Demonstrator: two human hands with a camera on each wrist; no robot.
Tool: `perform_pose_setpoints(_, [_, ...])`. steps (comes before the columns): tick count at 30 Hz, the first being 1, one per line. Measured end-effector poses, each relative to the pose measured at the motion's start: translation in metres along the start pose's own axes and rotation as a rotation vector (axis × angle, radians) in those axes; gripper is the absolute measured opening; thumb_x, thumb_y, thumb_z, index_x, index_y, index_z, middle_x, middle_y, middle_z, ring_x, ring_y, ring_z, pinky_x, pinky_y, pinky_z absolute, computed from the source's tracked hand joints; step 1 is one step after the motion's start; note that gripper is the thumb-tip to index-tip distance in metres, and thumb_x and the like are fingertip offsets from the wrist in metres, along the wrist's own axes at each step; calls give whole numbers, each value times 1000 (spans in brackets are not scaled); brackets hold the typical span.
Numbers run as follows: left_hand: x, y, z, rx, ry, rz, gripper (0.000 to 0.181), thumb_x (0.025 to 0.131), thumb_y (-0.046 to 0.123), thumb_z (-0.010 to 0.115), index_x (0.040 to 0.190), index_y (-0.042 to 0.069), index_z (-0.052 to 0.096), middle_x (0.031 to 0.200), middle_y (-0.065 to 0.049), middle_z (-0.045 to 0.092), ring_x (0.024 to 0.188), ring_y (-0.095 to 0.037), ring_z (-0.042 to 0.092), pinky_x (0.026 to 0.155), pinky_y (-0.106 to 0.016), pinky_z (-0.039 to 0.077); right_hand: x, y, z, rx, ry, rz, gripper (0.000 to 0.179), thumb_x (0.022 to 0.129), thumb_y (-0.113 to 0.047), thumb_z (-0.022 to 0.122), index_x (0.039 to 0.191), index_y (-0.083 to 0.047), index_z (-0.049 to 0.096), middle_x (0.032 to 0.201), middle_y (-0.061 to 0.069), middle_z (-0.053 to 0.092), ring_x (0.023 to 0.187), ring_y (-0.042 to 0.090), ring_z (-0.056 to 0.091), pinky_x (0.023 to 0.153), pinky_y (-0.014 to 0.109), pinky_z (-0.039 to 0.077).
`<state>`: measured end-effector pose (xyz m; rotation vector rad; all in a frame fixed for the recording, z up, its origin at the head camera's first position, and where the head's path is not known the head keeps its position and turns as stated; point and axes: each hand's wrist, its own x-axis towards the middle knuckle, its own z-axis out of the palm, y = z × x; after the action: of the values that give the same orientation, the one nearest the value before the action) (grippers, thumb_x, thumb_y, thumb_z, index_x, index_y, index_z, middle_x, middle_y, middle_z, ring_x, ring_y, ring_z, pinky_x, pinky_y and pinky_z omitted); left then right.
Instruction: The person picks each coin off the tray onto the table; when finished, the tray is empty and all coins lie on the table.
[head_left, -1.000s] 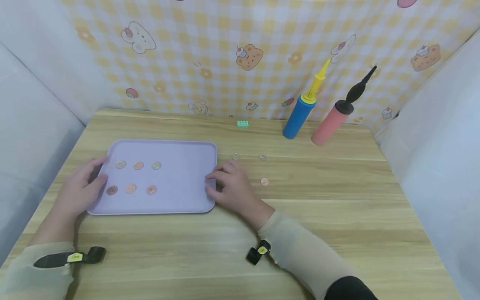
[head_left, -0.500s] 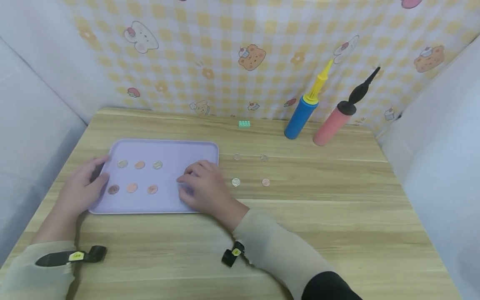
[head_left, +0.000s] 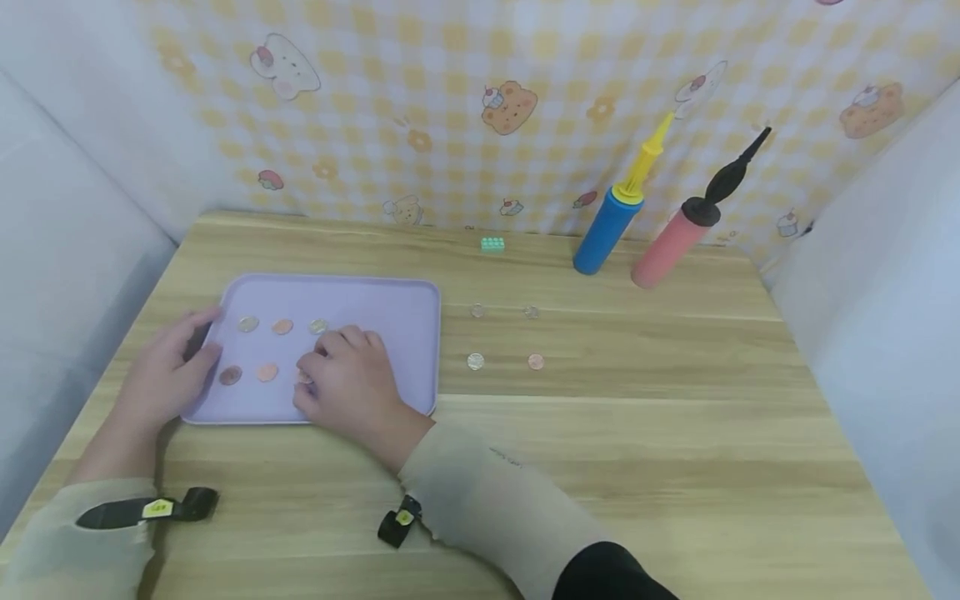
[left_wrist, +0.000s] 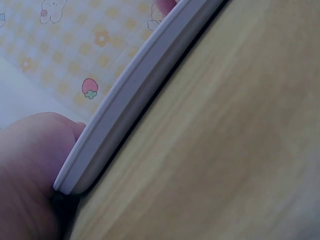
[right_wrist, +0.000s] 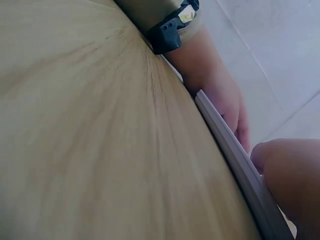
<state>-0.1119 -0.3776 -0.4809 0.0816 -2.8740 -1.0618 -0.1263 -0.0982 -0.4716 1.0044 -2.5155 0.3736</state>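
Observation:
On the lilac tray (head_left: 390, 304), coins lie in two rows. My left hand (head_left: 161, 367) rests at the tray's left edge, with thumb and forefinger touching the rim; its other fingers are hidden. Over the tray, my right hand (head_left: 352, 379) has its thumb and forefinger at either side of a copper coin (head_left: 303, 377) in the front row, partly covered by the hand. No firm pinch shows. A silver coin (head_left: 318, 326) lies just behind the right knuckles. Left of it are a copper coin (head_left: 282, 327) and another silver coin (head_left: 247, 323).
Right of the tray, several coins lie on the wooden table (head_left: 637, 433), among them a silver coin (head_left: 476, 361) and a copper coin (head_left: 536, 362). A green toy brick (head_left: 492, 244) sits at the back, near a blue pump (head_left: 606, 229) and a pink pump (head_left: 670, 246).
My right hand has moved left from the tray's right edge to the front-row copper coin. A silver coin formerly hidden by it shows on the table. My left hand has stayed in place.

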Motion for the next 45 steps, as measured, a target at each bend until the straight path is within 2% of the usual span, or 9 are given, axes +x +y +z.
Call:
perform_pose_setpoints(5, [2, 0, 0, 6, -15, -18, 56, 112, 18, 45, 164, 0, 35, 168, -37, 24, 155, -59, 16, 125, -74, 10, 3, -5, 6, 6, -63, 78, 17, 92, -40, 72, 101, -31, 84, 107, -11, 69, 100, 10, 56, 85, 27, 45])
perform_pose_setpoints(10, [2, 2, 0, 9, -18, -27, 56, 113, 18, 44, 165, 0, 34, 168, -37, 23, 155, -59, 16, 124, -75, 11, 6, -4, 8, 174, -153, 195, 18, 95, -36, 74, 108, -28, 84, 114, -8, 67, 106, 11, 54, 89, 26, 44])
perform_pose_setpoints(13, [2, 1, 0, 7, -15, -20, 56, 112, 18, 45, 164, 0, 35, 168, -36, 25, 155, -60, 18, 123, -75, 13, 8, -3, 7, 261, -190, 255, 12, 96, -34, 76, 104, -29, 83, 114, -9, 64, 109, 11, 52, 90, 25, 41])
perform_pose_setpoints(25, [1, 0, 2, 16, -4, -11, 55, 112, 18, 46, 164, 0, 36, 166, -36, 28, 154, -60, 20, 122, -76, 15, 16, 3, -1, 307, -431, 286, 16, 99, -44, 75, 114, -40, 79, 132, -13, 57, 125, 11, 43, 102, 28, 38])
perform_pose_setpoints(28, [1, 1, 1, 14, -5, -13, 55, 112, 18, 46, 164, 0, 36, 166, -36, 29, 153, -60, 21, 121, -77, 17, 16, 6, -1, 334, -418, 243, 14, 98, -42, 77, 113, -42, 78, 131, -19, 62, 126, 9, 46, 101, 29, 37])
perform_pose_setpoints(34, [1, 2, 1, 12, -2, -11, 55, 112, 17, 46, 163, 0, 37, 165, -36, 32, 151, -62, 26, 118, -78, 22, 9, 10, 4, 447, -274, 107, 9, 97, -32, 82, 103, -37, 82, 105, -30, 74, 112, -2, 49, 102, 27, 34])
perform_pose_setpoints(36, [1, 2, 1, 12, -1, -12, 55, 112, 17, 46, 163, 0, 37, 164, -36, 32, 151, -62, 26, 118, -79, 22, 8, 11, 4, 460, -258, 83, 12, 95, -30, 83, 105, -37, 84, 105, -29, 75, 108, -4, 48, 102, 25, 33])
perform_pose_setpoints(40, [0, 1, 1, 11, -9, -17, 55, 112, 17, 46, 164, -1, 36, 165, -37, 31, 151, -62, 25, 118, -79, 21, 8, 12, 4, 467, -243, 58, 15, 91, -32, 86, 105, -36, 86, 104, -28, 76, 105, -6, 48, 96, 20, 33])
perform_pose_setpoints(45, [1, 1, 2, 14, -9, -19, 55, 112, 17, 45, 164, 0, 35, 165, -37, 30, 152, -61, 23, 120, -78, 19, 8, 14, 8, 586, -189, 81, 25, 81, -33, 95, 104, -29, 87, 98, -25, 78, 96, -12, 49, 95, 10, 35])
